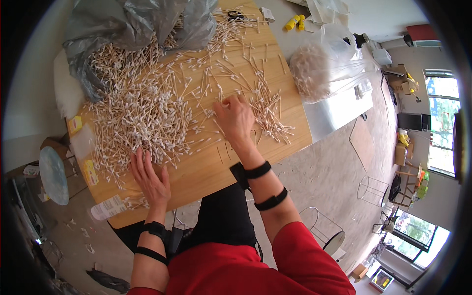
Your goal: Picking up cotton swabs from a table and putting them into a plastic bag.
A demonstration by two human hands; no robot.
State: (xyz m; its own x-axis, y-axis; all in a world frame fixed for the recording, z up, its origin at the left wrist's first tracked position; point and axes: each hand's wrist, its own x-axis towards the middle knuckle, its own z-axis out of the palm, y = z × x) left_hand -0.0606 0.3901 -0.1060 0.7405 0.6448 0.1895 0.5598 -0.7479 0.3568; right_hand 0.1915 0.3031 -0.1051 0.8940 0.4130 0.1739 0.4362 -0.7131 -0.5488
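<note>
A large heap of cotton swabs (142, 113) with wooden sticks and white tips covers the left part of the wooden table (196, 169). At the near edge of that heap lies my left hand (151, 183), its fingers stretched out and touching the swabs. My right hand (235, 120) is lower on a sparser patch right of the heap, fingers curled in with the back of the hand up. What its fingertips hold, if anything, is hidden. Beside it, to the right, spreads a smaller group of swabs (269, 118).
A grey plastic bag (123, 29) spills swabs at the far left. Black scissors (236, 15) lie at the far edge. Right of the table stands a clear bag of swabs (312, 71) on a metal surface (339, 115). A stool (334, 242) stands behind right.
</note>
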